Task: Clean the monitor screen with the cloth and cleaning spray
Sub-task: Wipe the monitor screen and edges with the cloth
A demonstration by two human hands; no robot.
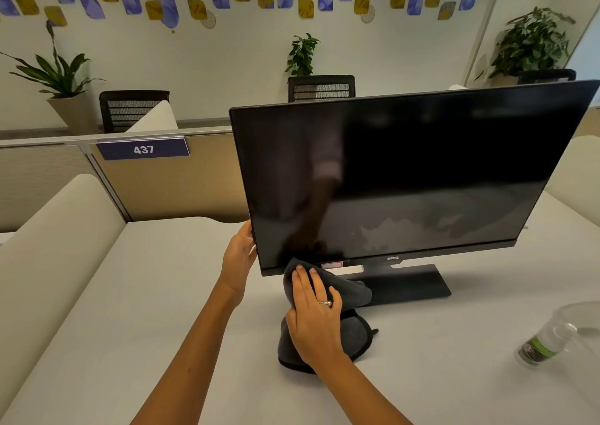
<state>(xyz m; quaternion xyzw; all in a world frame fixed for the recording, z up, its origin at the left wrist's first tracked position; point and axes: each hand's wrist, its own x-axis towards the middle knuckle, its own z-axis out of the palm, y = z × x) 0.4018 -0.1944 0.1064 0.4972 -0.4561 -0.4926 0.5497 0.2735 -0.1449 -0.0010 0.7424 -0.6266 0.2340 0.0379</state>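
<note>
While the left hand (238, 255) grips the monitor (402, 177) at its lower left edge, the right hand (316, 319) lies flat on the grey cloth (357, 335), pressing it to the bottom bezel. A hard wipe could tip the monitor. The spray bottle (548, 340), right of the monitor, appears blurred and cut off.
</note>
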